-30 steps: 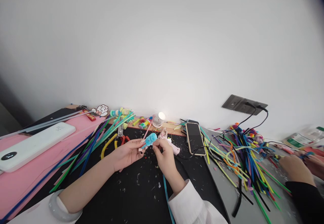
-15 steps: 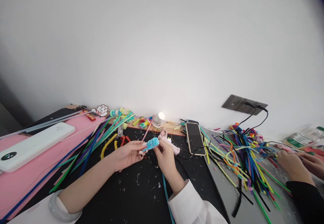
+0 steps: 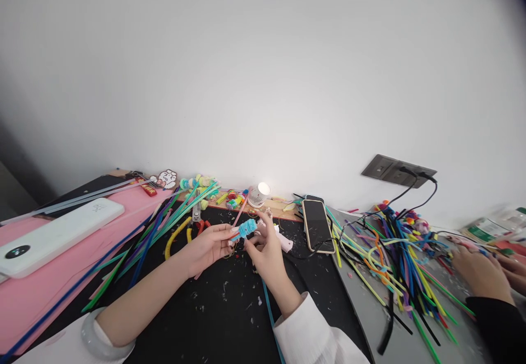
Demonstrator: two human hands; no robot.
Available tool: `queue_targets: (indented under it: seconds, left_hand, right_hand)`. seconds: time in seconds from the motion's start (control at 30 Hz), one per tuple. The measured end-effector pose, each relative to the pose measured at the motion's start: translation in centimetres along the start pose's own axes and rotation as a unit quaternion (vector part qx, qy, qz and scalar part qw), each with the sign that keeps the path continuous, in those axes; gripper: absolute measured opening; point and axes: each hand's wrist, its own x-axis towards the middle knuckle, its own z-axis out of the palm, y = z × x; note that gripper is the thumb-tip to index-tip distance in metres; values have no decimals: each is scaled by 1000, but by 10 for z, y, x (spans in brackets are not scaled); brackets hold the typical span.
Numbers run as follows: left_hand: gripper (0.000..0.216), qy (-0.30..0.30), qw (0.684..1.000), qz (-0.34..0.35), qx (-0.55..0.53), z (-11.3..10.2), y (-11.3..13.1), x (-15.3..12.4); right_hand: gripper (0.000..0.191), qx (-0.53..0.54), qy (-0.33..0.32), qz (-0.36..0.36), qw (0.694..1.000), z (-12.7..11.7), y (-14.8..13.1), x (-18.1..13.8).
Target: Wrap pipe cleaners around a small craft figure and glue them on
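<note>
My left hand (image 3: 207, 248) pinches a small light-blue coil of pipe cleaner (image 3: 247, 227) wound on a pink stick (image 3: 240, 211), above the black mat (image 3: 222, 309). My right hand (image 3: 266, 248) meets the coil from the right, its fingertips closed on the coil's far end. A blue pipe cleaner (image 3: 269, 312) trails from under my right hand toward me. Both wrists show white sleeves, and a pale bangle (image 3: 96, 334) sits on my left wrist.
Loose coloured pipe cleaners (image 3: 164, 227) lie left, a bigger pile (image 3: 394, 254) right. A phone (image 3: 317, 225) lies behind my right hand; a white power bank (image 3: 57, 235) rests on pink sheet. Another person's hands (image 3: 480, 271) work at far right. A wall socket (image 3: 396, 171) holds plugs.
My right hand has shifted its fingers along the blue coil, lifting them toward its far end; the coil has tilted slightly. The other person's hands moved a little at the right.
</note>
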Motion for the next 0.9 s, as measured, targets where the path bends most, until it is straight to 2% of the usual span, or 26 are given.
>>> queue_targets:
  seconds: [0.1, 0.3, 0.47, 0.57, 0.77, 0.9]
  left_hand:
    - [28, -9, 998, 18, 52, 4, -1, -3]
    - [37, -5, 981, 93, 172, 5, -4, -1]
    - [33, 40, 931, 203, 301, 2, -5, 1]
    - [36, 47, 910, 250, 326, 4, -3, -2]
    - [27, 29, 893, 263, 364, 5, -4, -3]
    - [29, 65, 903, 248, 345, 0, -5, 1]
  right_hand:
    - [53, -48, -8, -28, 998, -2, 0, 0]
    - [42, -58, 10, -8, 998, -3, 3, 2]
    - [41, -21, 26, 12, 999, -3, 5, 3]
    - [41, -9, 22, 18, 1000, -2, 4, 3]
    - [43, 24, 10, 21, 999, 0, 1, 3]
    - [48, 81, -12, 24, 996, 0, -1, 3]
